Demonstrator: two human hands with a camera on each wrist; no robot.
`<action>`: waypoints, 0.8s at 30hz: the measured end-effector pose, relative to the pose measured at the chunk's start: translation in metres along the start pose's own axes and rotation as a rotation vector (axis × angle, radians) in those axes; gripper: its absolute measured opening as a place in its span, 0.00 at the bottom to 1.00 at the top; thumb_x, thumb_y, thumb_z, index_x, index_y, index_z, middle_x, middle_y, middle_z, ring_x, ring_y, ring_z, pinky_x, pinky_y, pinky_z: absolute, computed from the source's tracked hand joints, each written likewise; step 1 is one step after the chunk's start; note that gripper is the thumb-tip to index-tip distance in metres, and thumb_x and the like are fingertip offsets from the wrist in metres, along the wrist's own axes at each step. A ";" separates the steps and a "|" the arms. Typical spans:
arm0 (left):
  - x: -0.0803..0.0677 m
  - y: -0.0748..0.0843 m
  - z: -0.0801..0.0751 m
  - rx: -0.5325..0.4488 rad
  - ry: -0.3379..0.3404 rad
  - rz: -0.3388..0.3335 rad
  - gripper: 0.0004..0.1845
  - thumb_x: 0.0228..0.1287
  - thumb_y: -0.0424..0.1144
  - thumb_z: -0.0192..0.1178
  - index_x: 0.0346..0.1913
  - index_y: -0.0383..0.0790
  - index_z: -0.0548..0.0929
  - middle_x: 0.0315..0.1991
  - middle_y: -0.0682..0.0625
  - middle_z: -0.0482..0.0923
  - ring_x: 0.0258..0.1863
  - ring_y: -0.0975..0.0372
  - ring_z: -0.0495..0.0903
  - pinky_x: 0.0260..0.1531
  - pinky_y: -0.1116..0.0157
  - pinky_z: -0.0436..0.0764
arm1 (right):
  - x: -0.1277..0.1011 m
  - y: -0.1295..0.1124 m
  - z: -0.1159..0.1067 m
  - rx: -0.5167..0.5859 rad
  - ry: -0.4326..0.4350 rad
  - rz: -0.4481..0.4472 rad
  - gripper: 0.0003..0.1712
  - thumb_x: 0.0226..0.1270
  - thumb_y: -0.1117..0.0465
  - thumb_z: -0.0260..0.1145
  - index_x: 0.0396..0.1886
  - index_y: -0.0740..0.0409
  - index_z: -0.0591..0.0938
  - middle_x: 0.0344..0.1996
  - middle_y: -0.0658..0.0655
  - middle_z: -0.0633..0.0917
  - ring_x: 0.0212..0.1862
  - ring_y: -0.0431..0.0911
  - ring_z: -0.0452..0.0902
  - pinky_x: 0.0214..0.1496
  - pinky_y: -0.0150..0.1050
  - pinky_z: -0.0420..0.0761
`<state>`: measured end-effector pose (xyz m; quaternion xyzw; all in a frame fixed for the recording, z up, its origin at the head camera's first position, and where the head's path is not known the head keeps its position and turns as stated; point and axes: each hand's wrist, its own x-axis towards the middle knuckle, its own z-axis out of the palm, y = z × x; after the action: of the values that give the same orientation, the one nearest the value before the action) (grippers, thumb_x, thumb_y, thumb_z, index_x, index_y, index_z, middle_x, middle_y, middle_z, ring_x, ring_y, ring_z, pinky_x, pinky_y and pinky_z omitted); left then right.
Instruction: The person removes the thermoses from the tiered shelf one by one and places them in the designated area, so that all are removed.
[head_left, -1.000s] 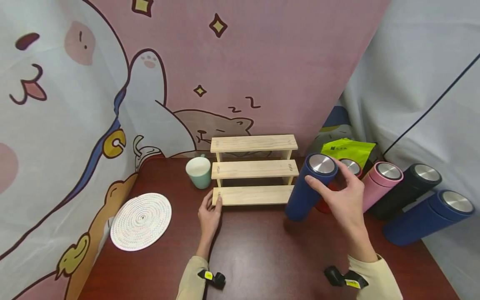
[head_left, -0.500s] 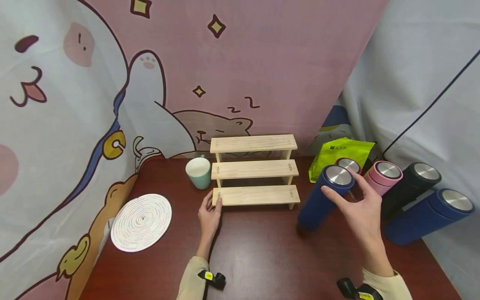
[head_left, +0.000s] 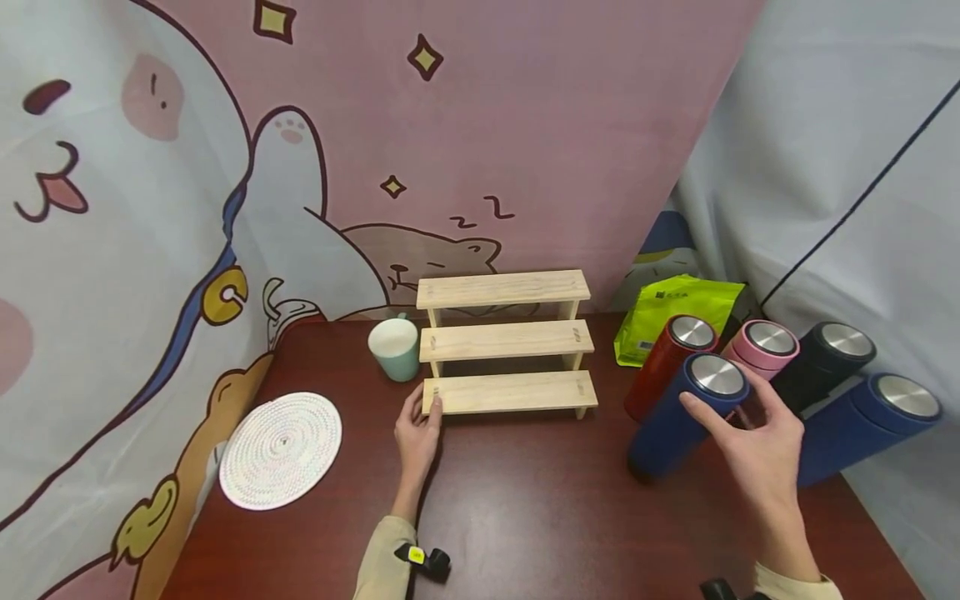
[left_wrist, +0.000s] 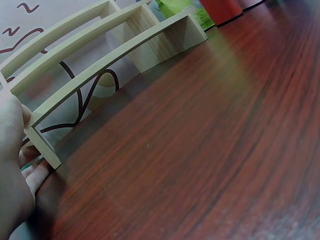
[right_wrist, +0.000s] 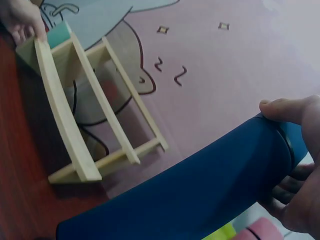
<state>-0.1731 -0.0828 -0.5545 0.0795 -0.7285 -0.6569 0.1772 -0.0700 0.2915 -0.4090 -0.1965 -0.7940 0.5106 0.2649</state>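
Observation:
My right hand [head_left: 765, 450] grips a blue thermos bottle [head_left: 667, 429] near its silver-topped lid, thumb on one side and fingers on the other. In the right wrist view the thermos [right_wrist: 170, 185] lies across the lower part of the picture, my right thumb [right_wrist: 285, 110] over its upper side. Whether its base touches the table cannot be told. My left hand [head_left: 417, 433] holds the left end of the lowest step of a three-step wooden shelf [head_left: 510, 393]. The left wrist view shows the thumb above the board and fingers behind the end leg [left_wrist: 44, 147].
A red thermos [head_left: 660, 367], a pink one [head_left: 761, 350], a black one [head_left: 828, 358] and another blue one [head_left: 862, 433] stand at the right. Behind them is a green bag [head_left: 667, 308]. A mint cup [head_left: 397, 350] and a round woven mat [head_left: 281, 450] are at the left.
My right hand has carried the blue thermos to the right and toward me, away from the shelf, uncovering the shelf's right end and the red thermos. My left hand stays on the shelf.

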 end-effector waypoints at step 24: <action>-0.003 0.004 -0.003 0.033 -0.004 -0.023 0.24 0.69 0.34 0.65 0.66 0.32 0.78 0.56 0.33 0.83 0.53 0.45 0.84 0.46 0.66 0.83 | 0.022 0.049 -0.042 0.029 0.251 0.030 0.39 0.54 0.66 0.80 0.67 0.49 0.79 0.50 0.40 0.83 0.51 0.27 0.78 0.54 0.15 0.73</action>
<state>-0.1690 -0.0845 -0.5510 0.0896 -0.7386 -0.6470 0.1671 -0.0590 0.3534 -0.4345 -0.2668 -0.7443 0.4972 0.3572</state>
